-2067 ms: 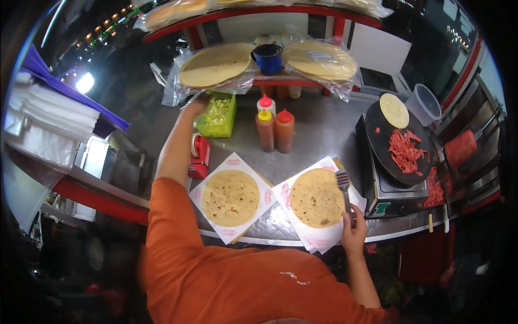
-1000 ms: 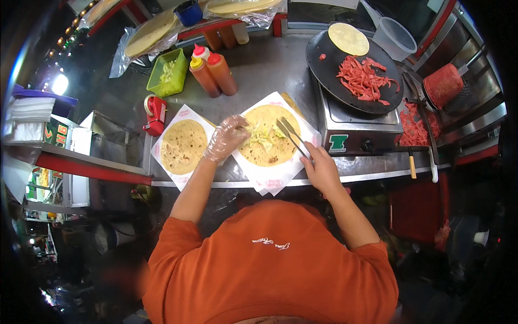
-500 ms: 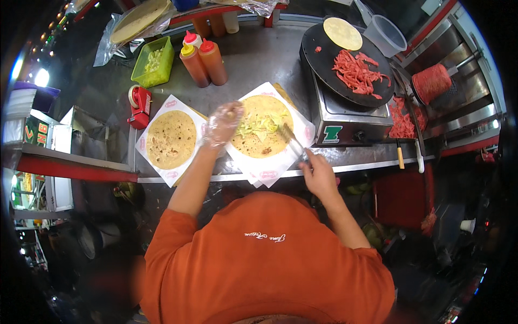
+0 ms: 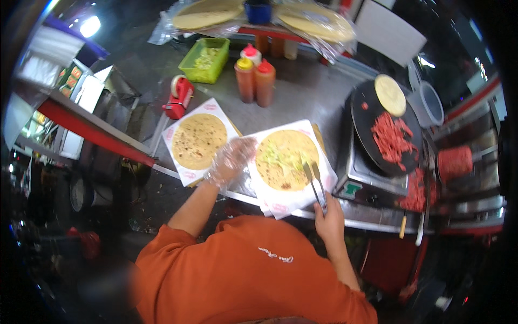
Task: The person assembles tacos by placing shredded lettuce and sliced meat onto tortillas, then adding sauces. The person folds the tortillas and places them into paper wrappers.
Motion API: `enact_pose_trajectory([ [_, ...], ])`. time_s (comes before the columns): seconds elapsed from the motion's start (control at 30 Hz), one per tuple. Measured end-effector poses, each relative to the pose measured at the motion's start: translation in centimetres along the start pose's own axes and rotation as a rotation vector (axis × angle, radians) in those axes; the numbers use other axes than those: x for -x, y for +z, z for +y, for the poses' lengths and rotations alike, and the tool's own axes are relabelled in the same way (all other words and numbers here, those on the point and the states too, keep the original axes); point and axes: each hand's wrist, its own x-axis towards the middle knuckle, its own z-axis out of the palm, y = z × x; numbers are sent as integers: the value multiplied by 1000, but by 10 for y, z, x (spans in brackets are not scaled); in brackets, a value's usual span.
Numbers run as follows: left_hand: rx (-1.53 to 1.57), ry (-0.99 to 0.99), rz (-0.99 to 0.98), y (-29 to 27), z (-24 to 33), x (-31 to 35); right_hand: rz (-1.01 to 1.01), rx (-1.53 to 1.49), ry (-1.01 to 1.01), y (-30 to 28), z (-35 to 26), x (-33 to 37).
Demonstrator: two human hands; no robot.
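Observation:
My right hand (image 4: 330, 217) grips metal tongs (image 4: 318, 186); their spread tips are over the right edge of a flatbread (image 4: 283, 181). Shredded pale-green lettuce (image 4: 278, 156) lies across that flatbread, which rests on white printed paper (image 4: 291, 205). My left hand (image 4: 231, 161), in a clear plastic glove, is at the left edge of this paper. Its fingers look stretched out, though the glove and blur soften them. Left of it, a second browned flatbread (image 4: 198, 141) without lettuce lies on its own paper (image 4: 213, 108).
Behind are squeeze bottles (image 4: 264, 83), a green lettuce tub (image 4: 204, 62) and a red tape dispenser (image 4: 178, 98). At right, a round griddle (image 4: 367, 116) holds red meat strips (image 4: 394, 137) and a pale flatbread (image 4: 389, 95). A long knife (image 4: 421, 227) lies beside more meat.
The view has shifted and turned. My left hand has drawn back from over the lettuce to the paper's left edge. The tongs have pulled away from the lettuce's middle toward the flatbread's right edge.

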Motion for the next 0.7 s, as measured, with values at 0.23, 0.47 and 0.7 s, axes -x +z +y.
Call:
enact_pose_trajectory([
  [0.23,-424,173,263,-173,-101,-278,251,-347,-7,22,-38,-8],
  [0.47,-1095,-230,-607,-210,-175,-417,367,-254,-16,44,-78,26],
  [0.7,-1398,131,-766,-247,-158,-488,419,-437,151,67,-85,64],
])
